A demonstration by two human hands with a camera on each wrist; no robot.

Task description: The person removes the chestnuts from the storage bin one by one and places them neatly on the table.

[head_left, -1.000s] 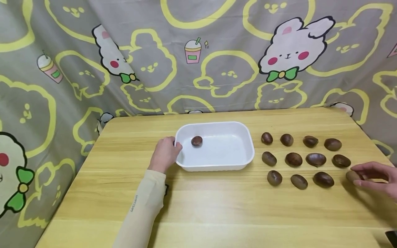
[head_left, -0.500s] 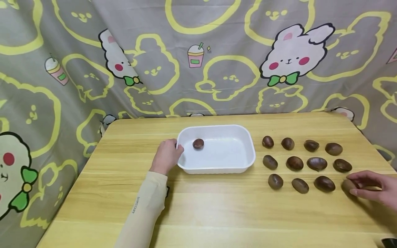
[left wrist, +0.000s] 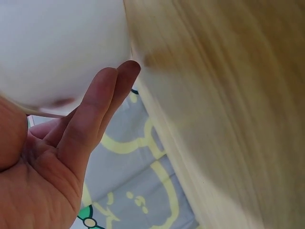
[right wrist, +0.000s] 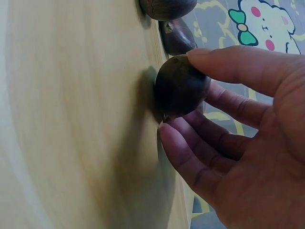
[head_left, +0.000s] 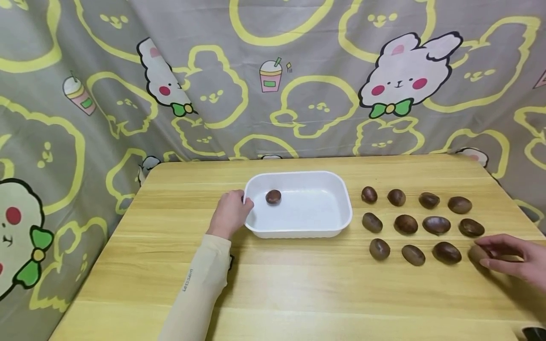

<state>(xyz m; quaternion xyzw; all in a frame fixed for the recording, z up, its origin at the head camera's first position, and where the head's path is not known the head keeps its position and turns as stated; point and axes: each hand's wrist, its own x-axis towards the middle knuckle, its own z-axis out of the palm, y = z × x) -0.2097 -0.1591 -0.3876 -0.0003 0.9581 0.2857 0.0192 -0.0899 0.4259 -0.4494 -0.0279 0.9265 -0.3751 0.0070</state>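
My left hand (head_left: pixel 230 214) holds the left end of a white plastic tray (head_left: pixel 298 233), thumb over the rim and fingers along the outside wall. In the left wrist view the fingers (left wrist: pixel 88 114) lie against the tray's wall (left wrist: pixel 62 43). One brown chestnut (head_left: pixel 273 197) lies inside the tray, towards its left end. At the right, my right hand (head_left: pixel 514 258) pinches another chestnut (right wrist: pixel 181 87) between thumb and fingertips, close over the table. This chestnut is at the right end of the front row, beside a dark chestnut (head_left: pixel 446 253).
Several chestnuts stand in three rough rows right of the tray, among them one in the middle row (head_left: pixel 406 224) and one at the back (head_left: pixel 459 204). A patterned grey curtain (head_left: pixel 315 123) hangs behind the wooden table (head_left: pixel 298 284). A black object (head_left: pixel 534 333) shows at the lower right corner.
My right hand has shifted slightly left with its chestnut, nearer the front row. The left hand stays on the tray, and the head view has tilted a little.
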